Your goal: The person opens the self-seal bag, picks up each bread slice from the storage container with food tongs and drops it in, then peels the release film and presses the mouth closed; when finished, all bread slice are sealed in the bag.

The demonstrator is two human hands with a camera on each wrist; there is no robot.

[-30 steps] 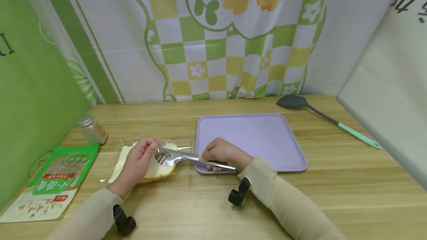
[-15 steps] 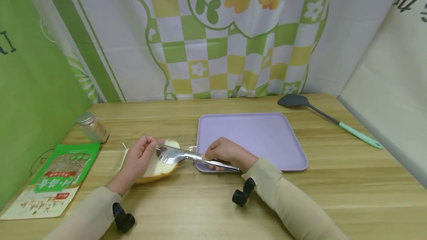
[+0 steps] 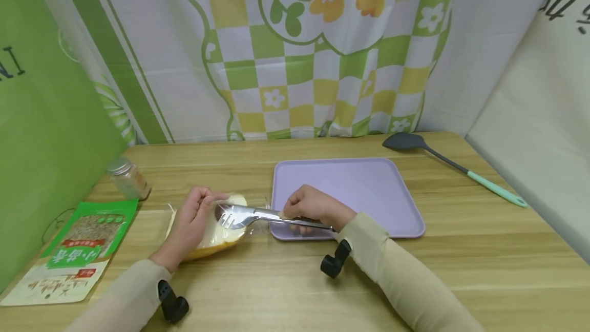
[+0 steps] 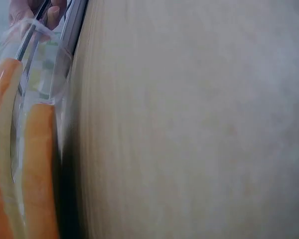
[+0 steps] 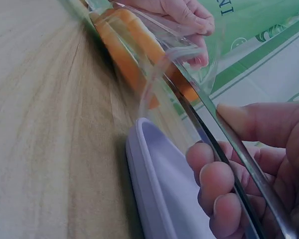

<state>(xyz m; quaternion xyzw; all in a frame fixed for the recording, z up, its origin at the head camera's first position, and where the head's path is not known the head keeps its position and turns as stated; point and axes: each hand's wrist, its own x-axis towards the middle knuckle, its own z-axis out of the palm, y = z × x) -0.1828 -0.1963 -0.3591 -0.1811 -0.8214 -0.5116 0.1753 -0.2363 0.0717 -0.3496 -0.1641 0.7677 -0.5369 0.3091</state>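
Note:
My left hand [image 3: 191, 216] pinches the upper edge of a clear plastic bag [image 5: 164, 25] and holds its mouth open. Inside the bag are slices of bread [image 3: 212, 234] with orange-brown crusts. My right hand [image 3: 318, 206] grips steel tongs [image 3: 265, 214] by the arms, thumb on one side and curled fingers on the other. The slotted tong head overlaps the bread in the head view. In the left wrist view, a tong arm runs into a gap between two bread slices [image 4: 40, 164]. Part of the bread is hidden behind my left hand.
A lilac tray [image 3: 345, 178] lies beside the bag, partly under my right hand. Back right is a spatula [image 3: 451, 163] with a mint handle. On the left are a spice jar [image 3: 129, 178] with a metal lid and a green seasoning packet [image 3: 78, 250].
The bag's left end and the bread have shifted to the right, and the bread now looks more tilted. The tongs stay at the bag's mouth, still in my right hand.

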